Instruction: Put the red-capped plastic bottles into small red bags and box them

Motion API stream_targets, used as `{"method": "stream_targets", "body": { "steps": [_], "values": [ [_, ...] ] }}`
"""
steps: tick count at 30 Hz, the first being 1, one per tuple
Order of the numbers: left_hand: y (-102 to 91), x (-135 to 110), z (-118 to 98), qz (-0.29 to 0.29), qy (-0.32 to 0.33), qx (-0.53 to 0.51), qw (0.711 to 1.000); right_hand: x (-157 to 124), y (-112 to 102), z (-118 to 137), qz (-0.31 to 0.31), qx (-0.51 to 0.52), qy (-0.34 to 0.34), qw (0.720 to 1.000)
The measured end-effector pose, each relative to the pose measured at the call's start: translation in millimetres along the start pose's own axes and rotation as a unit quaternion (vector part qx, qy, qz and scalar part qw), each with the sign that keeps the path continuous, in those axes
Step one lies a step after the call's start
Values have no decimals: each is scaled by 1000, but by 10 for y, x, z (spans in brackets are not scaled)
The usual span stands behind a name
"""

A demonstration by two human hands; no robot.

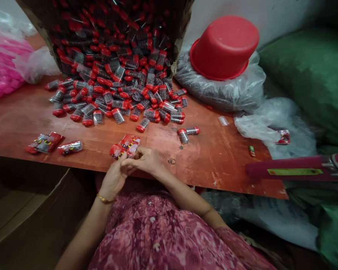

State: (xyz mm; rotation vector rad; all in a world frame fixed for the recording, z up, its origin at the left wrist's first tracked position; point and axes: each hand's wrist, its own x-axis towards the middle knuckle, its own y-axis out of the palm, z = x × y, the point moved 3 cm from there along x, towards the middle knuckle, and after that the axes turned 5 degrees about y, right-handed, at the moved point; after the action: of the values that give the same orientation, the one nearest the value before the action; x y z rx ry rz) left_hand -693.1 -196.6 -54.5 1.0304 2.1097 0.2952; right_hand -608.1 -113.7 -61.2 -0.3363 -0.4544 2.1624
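Note:
My left hand (115, 175), with a gold bracelet (104, 199) at the wrist, pinches a red printed plastic sleeve (116, 151) at the table's front edge. Close against it, my right hand (148, 160) has its fingers closed at a second red printed sleeve (131, 142) with yellow eye shapes; the fingertips are partly hidden. Left of my hands lie a wrapped small bottle (70, 147) and flat red packets (45, 143). Two clear small bottles with red caps and dark beads (183, 135) lie to the right.
A large box (181, 45) on its side spills a heap of red-capped bottles (118, 105) over the table (208, 157). An upturned red basin (228, 45) sits on a filled plastic bag (219, 95). A maroon bar (295, 167) juts in at right; an open carton (30, 210) stands below left.

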Motion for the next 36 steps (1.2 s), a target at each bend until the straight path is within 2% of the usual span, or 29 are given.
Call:
{"method": "stream_targets", "body": {
  "steps": [1,3,5,6,7,9,11,14,16,17,18,19,20,22,24,26,30,33,36],
  "values": [
    [-95,21,-88,-27,5,19,999,19,-87,0,-16,-31,-15,999],
    [-323,96,-331,-108,47,39,992,53,-365,-46,-86,-89,-38,992],
    [-564,190,-606,-201,81,22,976,76,-725,-177,-198,-180,-26,963],
    [-671,234,-737,-235,91,3,968,84,-897,-276,-248,-239,7,939],
    [-760,273,-853,-258,95,-22,961,93,-1036,-390,-267,-299,50,915],
    [-873,318,-1036,-271,117,-86,952,104,-1211,-626,-258,-389,131,875],
    [-889,326,-1117,-248,137,-143,948,97,-1242,-794,-234,-429,137,862],
    [-776,318,-989,-220,124,-142,957,60,-1146,-895,-229,-442,85,863],
    [-644,326,-787,-213,111,-63,969,43,-1076,-908,-234,-442,68,863],
    [-571,331,-687,-212,130,-2,969,40,-1053,-909,-234,-441,64,864],
    [-497,334,-606,-215,177,78,957,42,-1038,-909,-231,-438,61,867],
    [-413,332,-546,-212,246,170,930,46,-1031,-909,-228,-434,60,869],
    [-320,331,-493,-195,312,264,891,50,-1032,-912,-226,-430,60,872],
    [-157,352,-394,-143,396,427,800,54,-1046,-922,-226,-421,63,876],
    [-80,418,-309,-95,399,534,739,55,-1058,-937,-227,-415,65,879],
    [-84,499,-255,-75,375,586,714,55,-1058,-949,-227,-411,62,881],
    [-154,604,-204,-78,375,593,708,70,-1043,-951,-232,-407,47,882],
    [-179,613,-185,-95,381,569,723,95,-1049,-933,-227,-399,48,887],
    [-151,538,-207,-122,401,533,735,112,-1054,-874,-222,-336,66,913]
  ]
}}
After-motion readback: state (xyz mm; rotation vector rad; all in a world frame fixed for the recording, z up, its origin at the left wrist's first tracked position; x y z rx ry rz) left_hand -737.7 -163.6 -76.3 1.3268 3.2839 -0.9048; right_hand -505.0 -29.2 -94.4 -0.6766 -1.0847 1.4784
